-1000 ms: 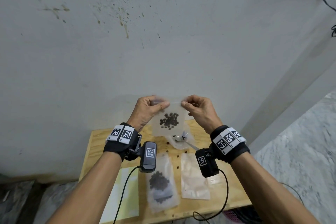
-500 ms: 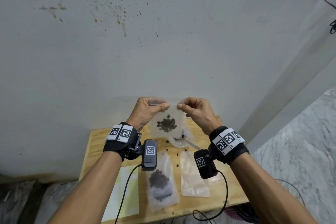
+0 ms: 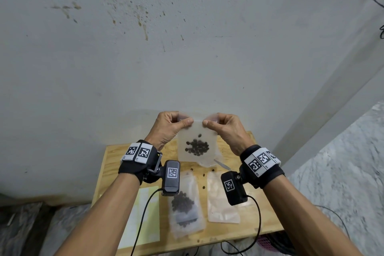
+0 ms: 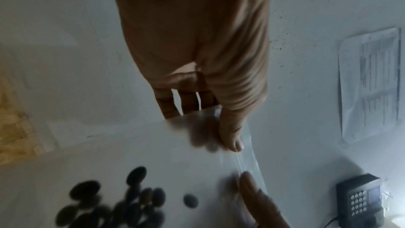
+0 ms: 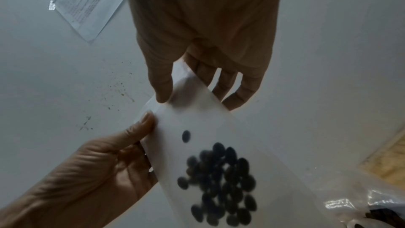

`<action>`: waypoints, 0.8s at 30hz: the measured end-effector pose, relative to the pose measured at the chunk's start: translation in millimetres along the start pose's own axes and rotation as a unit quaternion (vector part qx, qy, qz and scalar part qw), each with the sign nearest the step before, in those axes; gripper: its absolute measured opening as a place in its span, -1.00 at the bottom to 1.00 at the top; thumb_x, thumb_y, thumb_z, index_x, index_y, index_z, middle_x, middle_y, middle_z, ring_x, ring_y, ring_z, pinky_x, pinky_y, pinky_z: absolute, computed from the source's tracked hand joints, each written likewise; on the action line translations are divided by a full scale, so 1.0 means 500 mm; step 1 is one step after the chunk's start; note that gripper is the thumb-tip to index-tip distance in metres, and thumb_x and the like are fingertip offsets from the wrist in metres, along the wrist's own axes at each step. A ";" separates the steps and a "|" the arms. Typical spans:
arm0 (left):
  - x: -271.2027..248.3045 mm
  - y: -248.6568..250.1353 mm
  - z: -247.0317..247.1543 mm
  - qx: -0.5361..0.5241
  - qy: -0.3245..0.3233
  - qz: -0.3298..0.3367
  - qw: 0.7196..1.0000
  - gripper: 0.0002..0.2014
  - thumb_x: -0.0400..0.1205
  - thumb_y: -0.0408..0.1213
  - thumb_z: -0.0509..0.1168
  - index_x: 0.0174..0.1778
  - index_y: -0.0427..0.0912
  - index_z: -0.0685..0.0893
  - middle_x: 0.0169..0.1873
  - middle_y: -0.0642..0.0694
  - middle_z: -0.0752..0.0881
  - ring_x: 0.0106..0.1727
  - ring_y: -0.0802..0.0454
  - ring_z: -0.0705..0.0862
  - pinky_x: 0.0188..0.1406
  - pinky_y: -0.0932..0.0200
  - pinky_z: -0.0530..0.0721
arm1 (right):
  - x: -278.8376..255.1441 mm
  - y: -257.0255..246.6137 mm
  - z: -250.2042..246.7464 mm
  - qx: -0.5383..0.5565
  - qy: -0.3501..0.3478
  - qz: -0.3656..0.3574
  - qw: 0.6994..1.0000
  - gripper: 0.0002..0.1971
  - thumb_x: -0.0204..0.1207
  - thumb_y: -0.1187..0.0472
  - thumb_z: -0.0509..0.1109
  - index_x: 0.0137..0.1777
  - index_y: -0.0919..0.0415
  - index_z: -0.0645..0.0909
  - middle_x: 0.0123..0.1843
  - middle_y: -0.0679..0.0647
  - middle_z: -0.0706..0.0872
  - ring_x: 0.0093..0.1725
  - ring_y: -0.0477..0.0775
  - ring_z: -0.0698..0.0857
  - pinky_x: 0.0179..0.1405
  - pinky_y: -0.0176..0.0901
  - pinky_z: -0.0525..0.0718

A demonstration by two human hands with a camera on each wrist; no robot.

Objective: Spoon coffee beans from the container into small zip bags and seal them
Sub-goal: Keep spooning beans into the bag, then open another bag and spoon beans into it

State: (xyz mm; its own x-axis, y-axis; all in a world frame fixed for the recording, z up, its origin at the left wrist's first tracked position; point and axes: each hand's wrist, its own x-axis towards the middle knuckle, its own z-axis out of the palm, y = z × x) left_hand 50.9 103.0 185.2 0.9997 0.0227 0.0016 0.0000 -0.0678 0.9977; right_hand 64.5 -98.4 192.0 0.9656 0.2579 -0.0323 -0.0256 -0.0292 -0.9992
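Thumbs now closer together, both hands' (image 3: pixel 168 129) (image 3: pixel 225 131) grip pinching one bean-filled zip bag (image 3: pixel 196 143) top.

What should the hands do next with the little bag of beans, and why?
Probably slide the pinching thumbs outward along the top strip. The left hand and the right hand both pinch the zip bag near its top middle, and the coffee beans sit low, away from the strip.
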 end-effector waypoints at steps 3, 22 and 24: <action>-0.006 0.002 0.005 0.012 -0.009 0.006 1.000 -0.93 0.53 -0.35 0.51 -0.14 -0.27 0.82 -0.25 -0.18 0.82 -0.20 0.03 0.77 -0.12 0.15 0.71 | 0.001 0.003 0.005 -0.009 0.005 -0.002 1.000 -0.84 0.43 0.25 0.58 -0.14 0.38 0.75 -0.19 0.21 0.79 -0.17 0.12 0.76 -0.11 -0.07 0.71; -0.087 -0.115 -0.024 -0.058 0.076 -0.126 0.987 -0.94 0.60 -0.35 0.43 -0.15 -0.25 0.78 -0.34 -0.02 0.83 -0.38 0.09 0.77 -0.45 0.24 0.71 | -0.080 0.165 0.043 0.004 -0.029 0.142 0.989 -0.89 0.54 0.21 0.47 -0.05 0.25 0.75 -0.11 0.11 0.84 -0.09 0.07 0.74 -0.05 0.01 0.67; -0.106 -0.154 -0.028 -0.023 0.086 -0.155 0.984 -0.92 0.59 -0.32 0.46 -0.22 -0.20 0.78 -0.36 -0.02 0.81 -0.37 0.03 0.74 -0.45 0.21 0.70 | -0.095 0.207 0.058 -0.009 -0.027 0.166 0.986 -0.89 0.56 0.24 0.46 -0.08 0.30 0.73 -0.18 0.11 0.82 -0.18 0.01 0.72 -0.24 -0.14 0.63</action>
State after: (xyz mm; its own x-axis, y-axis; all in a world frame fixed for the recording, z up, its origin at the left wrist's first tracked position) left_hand -2.7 121.2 109.4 0.9331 0.2044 -0.2957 0.2994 0.0134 0.9540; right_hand 8.3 -85.8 89.6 0.8896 0.2831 -0.3585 -0.3323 -0.1375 -0.9331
